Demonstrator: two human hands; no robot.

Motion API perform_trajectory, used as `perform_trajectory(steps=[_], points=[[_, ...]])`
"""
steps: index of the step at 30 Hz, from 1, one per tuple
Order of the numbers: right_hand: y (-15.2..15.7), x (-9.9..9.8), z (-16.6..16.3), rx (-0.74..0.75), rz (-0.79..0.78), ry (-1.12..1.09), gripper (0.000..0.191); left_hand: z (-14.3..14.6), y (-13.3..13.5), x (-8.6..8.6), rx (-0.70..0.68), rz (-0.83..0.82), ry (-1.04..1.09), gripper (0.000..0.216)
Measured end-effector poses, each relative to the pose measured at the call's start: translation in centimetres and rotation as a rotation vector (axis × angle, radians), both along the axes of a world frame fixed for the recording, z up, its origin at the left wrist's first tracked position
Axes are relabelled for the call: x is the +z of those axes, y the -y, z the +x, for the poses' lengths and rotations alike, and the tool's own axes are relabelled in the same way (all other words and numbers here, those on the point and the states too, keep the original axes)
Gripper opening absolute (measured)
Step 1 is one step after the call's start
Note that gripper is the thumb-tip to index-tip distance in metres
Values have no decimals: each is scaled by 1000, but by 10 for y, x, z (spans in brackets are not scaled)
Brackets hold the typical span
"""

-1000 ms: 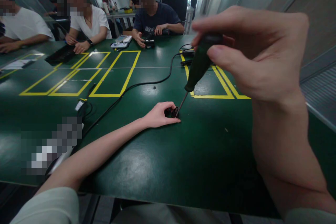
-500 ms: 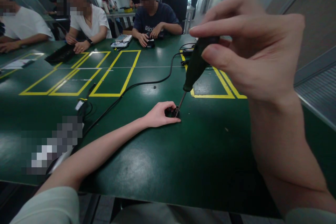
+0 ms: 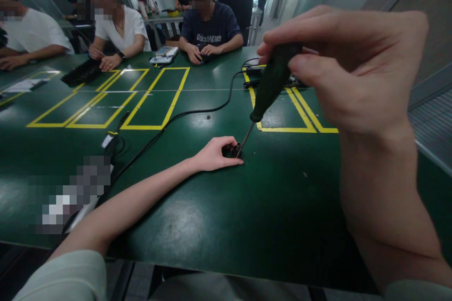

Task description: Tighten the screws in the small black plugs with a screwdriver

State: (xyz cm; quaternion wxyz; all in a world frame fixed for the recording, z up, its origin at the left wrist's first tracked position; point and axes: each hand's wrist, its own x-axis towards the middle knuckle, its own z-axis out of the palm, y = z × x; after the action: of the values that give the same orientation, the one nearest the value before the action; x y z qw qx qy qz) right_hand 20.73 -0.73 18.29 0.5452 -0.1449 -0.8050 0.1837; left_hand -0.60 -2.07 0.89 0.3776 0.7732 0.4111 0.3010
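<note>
table (image 3: 282, 225): dark green and wide, reaching from my lap to the people across from me.
co-worker in navy (image 3: 226, 21): seated at the far edge, both hands on a dark thing too small for me to name.
co-worker in white (image 3: 136, 26): to the left of that one, hands over a black tray (image 3: 80, 72).
tape (image 3: 143, 128): yellow, laid out in boxes on the far half.
cable (image 3: 197, 111): black, curving across the table beyond my left forearm.
pixelated thing (image 3: 79, 188): beside that forearm, too blocky to make out.
right hand (image 3: 360, 66): raised close to me, fingers and thumb pinching the top of the screwdriver.
left hand (image 3: 213, 154): low on the table, finger and thumb pinching the black part between them.
screwdriver (image 3: 271, 85): dark green handle, tilted, its thin shaft slanting down leftward to meet the part.
black part (image 3: 235, 151): on the table before me, within my left grip, with a short tube upright on it.
speck (image 3: 208, 117): dark, just nearer me than the cable.
</note>
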Motion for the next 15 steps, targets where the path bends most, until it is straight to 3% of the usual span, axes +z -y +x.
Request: perform_trajectory(steps=[7, 12, 15], points=[[1, 0, 0, -98, 16, -8, 23, 0, 0, 0, 3, -3, -12, 34], [1, -1, -1, 44, 12, 18, 35, -1, 0, -1, 2, 7, -19, 34], [2, 0, -1, -13, 32, 23, 30, 0, 0, -1, 0, 13, -13, 34]])
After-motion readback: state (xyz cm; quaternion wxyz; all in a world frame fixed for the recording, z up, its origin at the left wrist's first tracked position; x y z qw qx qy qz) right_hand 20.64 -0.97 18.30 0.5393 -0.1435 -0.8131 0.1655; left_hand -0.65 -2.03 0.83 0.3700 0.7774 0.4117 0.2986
